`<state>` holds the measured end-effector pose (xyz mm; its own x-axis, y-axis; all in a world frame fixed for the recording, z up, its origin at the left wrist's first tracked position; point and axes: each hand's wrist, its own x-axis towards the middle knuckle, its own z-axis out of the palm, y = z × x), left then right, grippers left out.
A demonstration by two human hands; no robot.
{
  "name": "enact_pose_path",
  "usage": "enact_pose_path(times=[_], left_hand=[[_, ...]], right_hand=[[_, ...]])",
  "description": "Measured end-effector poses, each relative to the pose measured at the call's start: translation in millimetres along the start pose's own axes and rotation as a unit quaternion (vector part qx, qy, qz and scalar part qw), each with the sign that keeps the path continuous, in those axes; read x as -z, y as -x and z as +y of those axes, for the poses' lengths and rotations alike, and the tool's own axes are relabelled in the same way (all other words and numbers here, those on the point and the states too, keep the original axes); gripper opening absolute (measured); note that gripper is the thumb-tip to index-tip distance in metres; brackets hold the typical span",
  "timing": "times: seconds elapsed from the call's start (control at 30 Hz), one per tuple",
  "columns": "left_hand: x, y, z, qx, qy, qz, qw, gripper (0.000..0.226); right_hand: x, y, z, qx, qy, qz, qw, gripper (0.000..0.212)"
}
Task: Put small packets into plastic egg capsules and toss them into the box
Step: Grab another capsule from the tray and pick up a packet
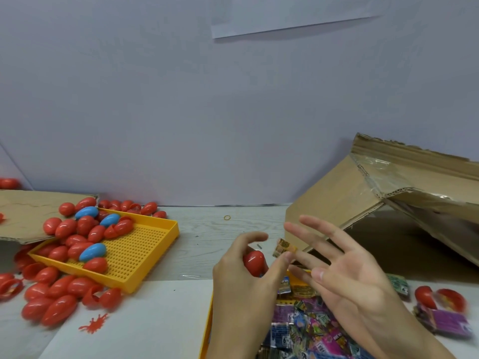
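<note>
The left hand curls around a red egg capsule, thumb and index finger pinching a small folded packet just above and to the right of it. The right hand is spread wide, palm turned up and fingers straight, holding nothing; its fingertips lie close beside the packet, though whether they touch it cannot be told.

Beneath both hands sits a yellow tray filled with colourful small packets. Behind the right hand a cardboard box lies tipped on its side, its opening facing the person. To the far right, two red capsule halves rest next to a purple packet.

On the left, a second perforated yellow tray holds red and blue capsules, with more red ones scattered on the table around it.
</note>
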<state>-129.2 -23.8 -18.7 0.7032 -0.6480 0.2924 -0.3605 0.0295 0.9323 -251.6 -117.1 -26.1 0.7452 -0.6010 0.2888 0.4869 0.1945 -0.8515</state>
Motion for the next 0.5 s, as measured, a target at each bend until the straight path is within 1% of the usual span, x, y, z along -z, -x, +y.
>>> enact_pose_path(times=[0.1, 0.2, 0.3, 0.37, 0.43, 0.5], left_hand=[[0.7, -0.6, 0.2, 0.002, -0.003, -0.018, 1.0, 0.012], [0.2, -0.3, 1.2, 0.014, -0.003, -0.027, 1.0, 0.013], [-0.5, -0.6, 2.4, 0.039, 0.019, -0.043, 0.998, 0.015], [0.0, -1.5, 2.6, 0.061, 0.045, -0.054, 0.996, 0.015], [0.9, -2.7, 3.1, 0.089, 0.078, -0.056, 0.991, 0.014], [1.9, -3.6, 2.9, 0.108, 0.104, -0.038, 0.988, 0.015]], right_hand=[[-0.2, 0.3, -0.2, -0.001, 0.022, 0.002, 1.0, 0.056], [0.5, 0.2, -0.7, 0.0, 0.041, 0.03, 0.999, 0.055], [0.5, -0.1, -0.2, -0.004, 0.06, 0.051, 0.997, 0.047], [0.9, -0.2, 1.1, 0.0, 0.093, 0.073, 0.993, 0.04], [4.0, 0.3, 3.0, 0.006, 0.136, 0.1, 0.986, 0.044], [5.0, 0.7, 3.8, 0.013, 0.18, 0.118, 0.976, 0.045]])
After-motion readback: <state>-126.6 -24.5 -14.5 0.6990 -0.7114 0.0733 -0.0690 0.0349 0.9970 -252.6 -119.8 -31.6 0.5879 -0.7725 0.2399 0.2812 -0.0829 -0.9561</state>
